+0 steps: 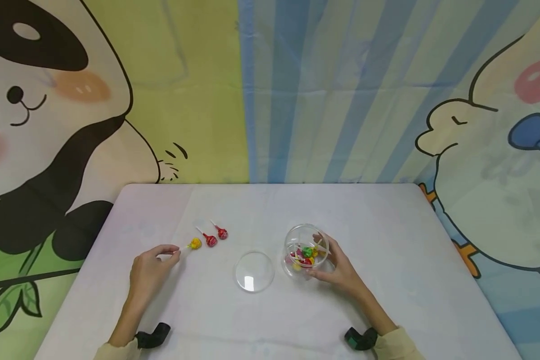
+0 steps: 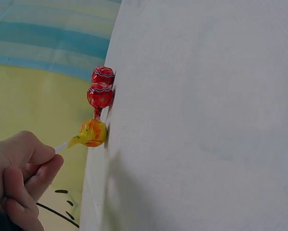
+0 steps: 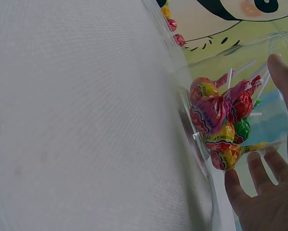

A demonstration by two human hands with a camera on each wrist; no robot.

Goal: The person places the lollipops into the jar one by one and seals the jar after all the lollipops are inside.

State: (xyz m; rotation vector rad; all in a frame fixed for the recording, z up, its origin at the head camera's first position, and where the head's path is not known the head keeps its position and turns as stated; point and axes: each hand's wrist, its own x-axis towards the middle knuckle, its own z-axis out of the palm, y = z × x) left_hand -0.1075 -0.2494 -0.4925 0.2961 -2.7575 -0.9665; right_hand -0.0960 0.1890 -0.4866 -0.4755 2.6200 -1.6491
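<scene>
My left hand pinches the white stick of a yellow lollipop between thumb and fingertips. In the left wrist view the lollipop's yellow-orange wrapped head is at the table surface. Beyond it lie two red lollipops, side by side with their sticks pointing away. My right hand holds a clear round jar from its right side, thumb and fingers spread around the wall. Inside the jar, several wrapped lollipops in pink, red, yellow and green are heaped, sticks pointing various ways.
A clear round lid lies flat on the white table, between the jar and the laid-out lollipops. Behind the table hangs a printed cloth with cartoon animals. Each wrist wears a black camera mount.
</scene>
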